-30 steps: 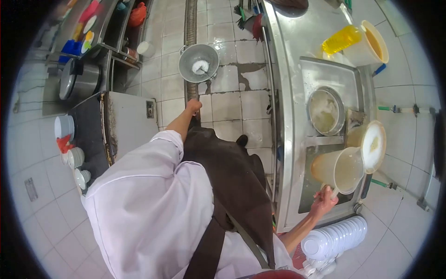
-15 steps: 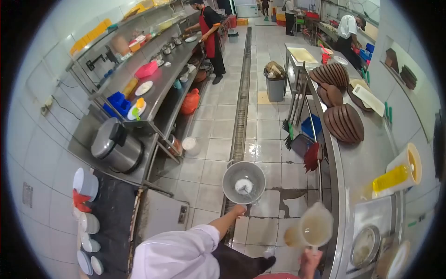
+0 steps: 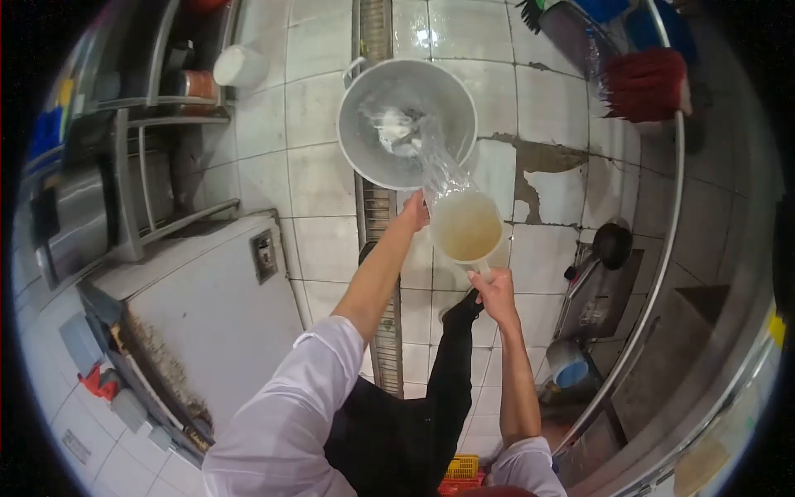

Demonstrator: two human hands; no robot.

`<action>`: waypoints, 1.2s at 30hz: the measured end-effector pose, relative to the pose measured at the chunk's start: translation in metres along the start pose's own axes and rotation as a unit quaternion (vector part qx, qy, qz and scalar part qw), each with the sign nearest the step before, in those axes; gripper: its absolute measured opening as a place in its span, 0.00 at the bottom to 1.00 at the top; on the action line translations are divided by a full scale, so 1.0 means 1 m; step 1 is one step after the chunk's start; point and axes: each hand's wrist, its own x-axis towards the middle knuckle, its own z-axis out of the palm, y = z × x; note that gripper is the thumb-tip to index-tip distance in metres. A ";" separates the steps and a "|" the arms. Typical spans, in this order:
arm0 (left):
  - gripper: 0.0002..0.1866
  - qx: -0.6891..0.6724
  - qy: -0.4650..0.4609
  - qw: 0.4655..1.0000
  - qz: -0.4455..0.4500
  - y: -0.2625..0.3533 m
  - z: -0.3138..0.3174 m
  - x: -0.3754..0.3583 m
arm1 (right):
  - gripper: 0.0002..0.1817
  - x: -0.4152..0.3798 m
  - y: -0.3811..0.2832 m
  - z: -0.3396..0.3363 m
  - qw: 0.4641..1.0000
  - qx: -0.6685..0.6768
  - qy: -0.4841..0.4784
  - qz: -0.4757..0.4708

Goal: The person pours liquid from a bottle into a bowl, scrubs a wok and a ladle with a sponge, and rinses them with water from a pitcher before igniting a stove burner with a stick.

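Note:
A large grey metal pot (image 3: pixel 356 153) with loop handles is held over the floor, tipped so that its inside shows. My left hand (image 3: pixel 416 210) is closed at its near rim, seemingly on the near handle, which the fingers hide. Something white (image 3: pixel 396 128) lies at the bottom of the pot, blurred by splashing water. My right hand (image 3: pixel 495 291) grips the handle of a translucent plastic measuring jug (image 3: pixel 468 228). The jug is tilted forward, and a stream of clear water (image 3: pixel 443 166) runs from its lip into the pot.
A slotted floor drain (image 3: pixel 377 33) runs beneath the pot. A white chest-like cabinet (image 3: pixel 199 298) stands at left, and a white bucket (image 3: pixel 240 66) beyond it. On the right are a red-bristled broom (image 3: pixel 646 84), a metal rail (image 3: pixel 675 190) and a blue-and-white cup-like container (image 3: pixel 568 364).
My view has tilted down to the floor. The jug has swung left from beside the right counter to the pot, and water now pours from it. My left hand stays at the pot.

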 end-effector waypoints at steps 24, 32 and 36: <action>0.20 -0.254 0.055 0.965 0.041 -0.007 -0.032 0.149 | 0.21 0.066 0.039 0.019 0.948 -0.317 0.023 -0.034; 0.29 0.340 0.437 0.755 0.350 0.006 -0.011 0.080 | 0.20 0.075 0.014 0.053 0.883 -0.469 -0.022 0.009; 0.25 0.296 0.339 0.828 0.335 -0.012 -0.032 0.104 | 0.19 0.078 0.007 0.068 0.880 -0.472 -0.033 0.039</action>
